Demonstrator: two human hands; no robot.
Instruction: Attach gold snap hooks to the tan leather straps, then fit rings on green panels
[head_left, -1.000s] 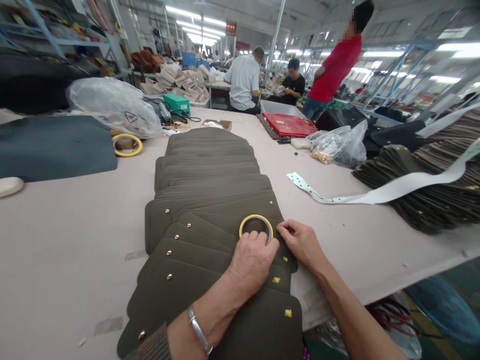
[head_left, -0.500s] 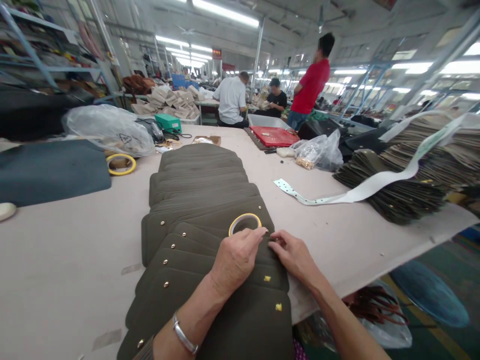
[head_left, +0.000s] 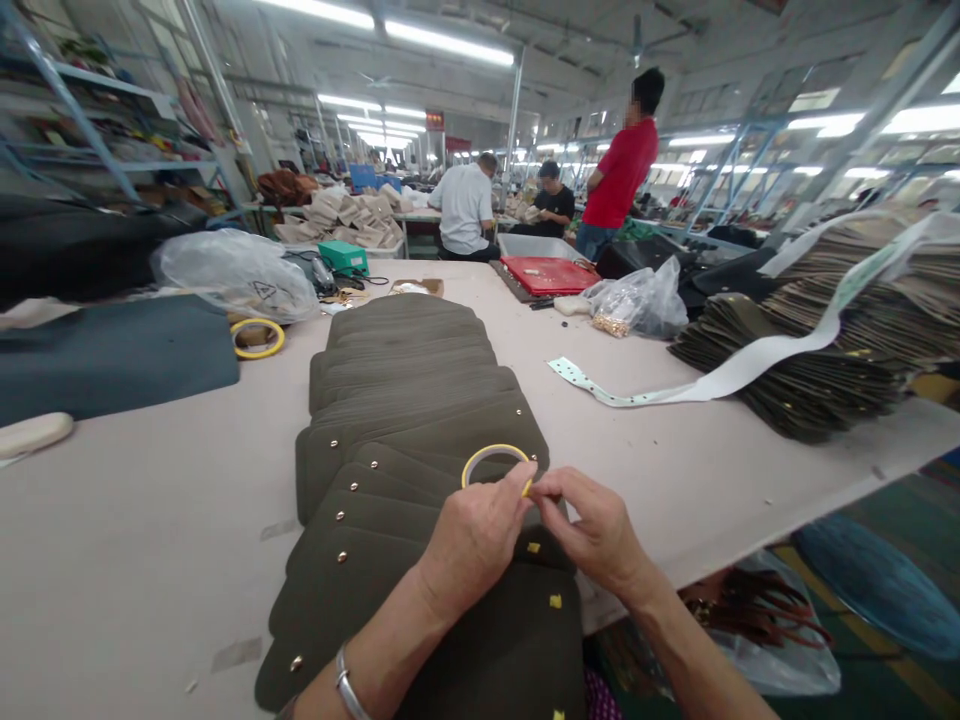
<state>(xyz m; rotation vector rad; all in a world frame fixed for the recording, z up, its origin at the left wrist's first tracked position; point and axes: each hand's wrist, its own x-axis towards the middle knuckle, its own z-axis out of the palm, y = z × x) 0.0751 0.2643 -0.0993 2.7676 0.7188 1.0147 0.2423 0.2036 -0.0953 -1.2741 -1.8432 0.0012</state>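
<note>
My left hand [head_left: 480, 525] grips a roll of yellow tape [head_left: 480, 455] by its near side, above a spread of overlapping dark olive panels [head_left: 405, 400]. Fingertips of my right hand [head_left: 592, 525] pinch at the roll's right edge, where a bit of yellow shows between the two hands. Whether a strip has come loose there is hidden by the fingers. Gold studs [head_left: 342, 557] sit along the panels' left side. Small yellow tape pieces [head_left: 556, 601] stick to the right side of the nearest panels.
A second tape roll [head_left: 257, 338] lies by a blue-grey sheet [head_left: 112, 360] on the left. To the right are a white strip [head_left: 675, 393], a stack of olive pieces [head_left: 795, 370] and a plastic bag with gold studs [head_left: 637, 305]. Several people are farther back.
My right hand has moved left to meet the roll and now pinches at its edge. My left hand has shifted slightly with the tape roll. The view has turned a little left.
</note>
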